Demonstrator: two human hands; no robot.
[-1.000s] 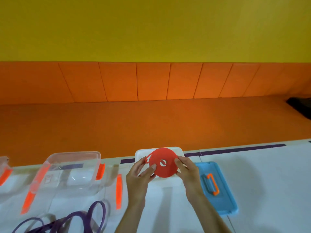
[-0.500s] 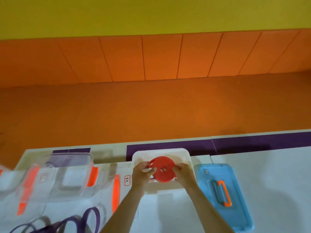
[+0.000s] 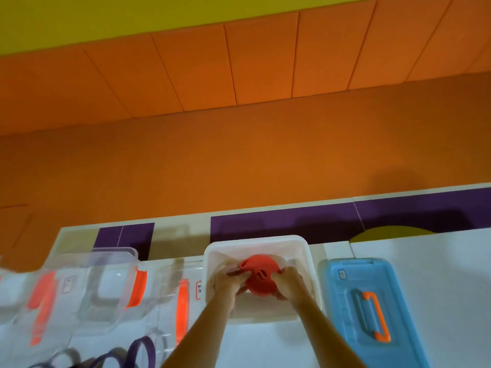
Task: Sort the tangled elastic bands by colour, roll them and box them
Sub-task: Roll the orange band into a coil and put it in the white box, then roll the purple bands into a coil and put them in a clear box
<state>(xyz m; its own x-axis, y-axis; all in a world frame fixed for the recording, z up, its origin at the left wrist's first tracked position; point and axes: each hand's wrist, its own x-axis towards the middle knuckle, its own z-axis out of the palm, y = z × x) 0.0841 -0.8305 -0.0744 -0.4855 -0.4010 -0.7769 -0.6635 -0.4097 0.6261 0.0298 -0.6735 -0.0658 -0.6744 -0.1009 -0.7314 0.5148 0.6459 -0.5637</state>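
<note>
A rolled red elastic band (image 3: pixel 259 277), wound into a flat disc, is held inside the white box (image 3: pixel 305 248) at the table's far middle. My left hand (image 3: pixel 228 284) grips its left edge and my right hand (image 3: pixel 291 284) grips its right edge. The disc is tilted and down within the box walls; whether it touches the bottom is hidden. Purple elastic bands (image 3: pixel 138 351) lie tangled in loops at the near left edge of the view.
A clear box with orange clips (image 3: pixel 106 285) stands left of the white box, with a clear lid with an orange clip (image 3: pixel 182 304) between them. A blue lid with an orange handle (image 3: pixel 369 309) lies to the right. An orange padded bench runs behind the table.
Both hands have lowered the red roll from above the white box down into it. The camera has tilted down and moved closer to the table.
</note>
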